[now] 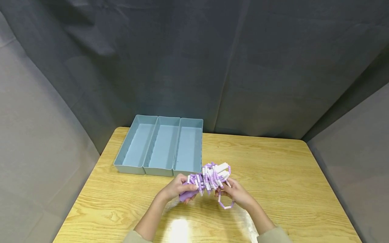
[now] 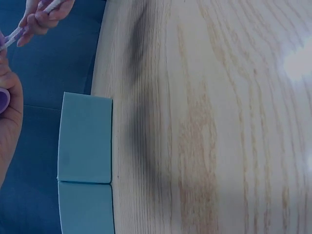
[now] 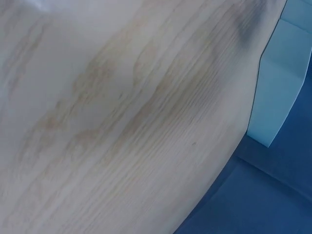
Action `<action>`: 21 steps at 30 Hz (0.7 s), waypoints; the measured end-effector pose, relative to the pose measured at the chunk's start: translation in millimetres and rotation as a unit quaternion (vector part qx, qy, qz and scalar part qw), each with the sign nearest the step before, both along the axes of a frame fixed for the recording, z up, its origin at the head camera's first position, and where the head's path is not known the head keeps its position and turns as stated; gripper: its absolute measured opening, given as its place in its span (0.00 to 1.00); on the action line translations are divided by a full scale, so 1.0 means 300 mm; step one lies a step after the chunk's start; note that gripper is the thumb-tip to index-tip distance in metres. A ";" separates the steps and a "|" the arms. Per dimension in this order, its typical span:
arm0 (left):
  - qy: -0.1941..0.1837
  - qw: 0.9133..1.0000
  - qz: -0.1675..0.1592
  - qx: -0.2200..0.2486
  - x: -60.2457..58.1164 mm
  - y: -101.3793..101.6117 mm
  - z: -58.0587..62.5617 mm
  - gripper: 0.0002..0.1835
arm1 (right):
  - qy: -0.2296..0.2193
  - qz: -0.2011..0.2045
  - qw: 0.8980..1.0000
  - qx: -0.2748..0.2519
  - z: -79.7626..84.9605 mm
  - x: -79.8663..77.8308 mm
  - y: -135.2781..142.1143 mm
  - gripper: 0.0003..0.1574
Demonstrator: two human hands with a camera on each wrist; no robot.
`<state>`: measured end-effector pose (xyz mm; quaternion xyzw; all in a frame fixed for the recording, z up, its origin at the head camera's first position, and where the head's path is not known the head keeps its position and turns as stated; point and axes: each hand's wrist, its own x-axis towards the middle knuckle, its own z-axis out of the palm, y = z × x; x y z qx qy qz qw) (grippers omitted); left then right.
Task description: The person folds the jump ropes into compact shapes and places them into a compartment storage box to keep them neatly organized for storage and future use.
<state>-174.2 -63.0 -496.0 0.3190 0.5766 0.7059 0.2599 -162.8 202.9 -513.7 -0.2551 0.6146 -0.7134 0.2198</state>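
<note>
A beaded jump rope (image 1: 209, 177) in purple and white is bundled into tight coils above the table's near middle. My left hand (image 1: 174, 189) grips its purple handle (image 1: 186, 196) at the left end, thumb lying along the top. The handle's round end (image 2: 4, 100) shows at the left edge of the left wrist view. On the other side, my right hand (image 1: 238, 195) pinches a strand of the rope, and a small loop (image 1: 225, 207) dangles below its fingers. White pieces stick out at the bundle's upper right. The right wrist view shows neither hand.
Three blue-grey trays (image 1: 161, 168) stand side by side at the back left of the wooden table (image 1: 273, 175). Their near edge lies just beyond the left hand. Dark cloth (image 1: 182, 67) hangs behind the table, with lighter grey panels (image 1: 36, 152) at both sides.
</note>
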 end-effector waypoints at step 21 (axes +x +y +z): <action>-0.013 0.997 0.072 0.012 -0.002 0.001 -0.011 0.20 | -0.047 0.037 0.998 -0.014 0.053 0.056 -0.060 0.20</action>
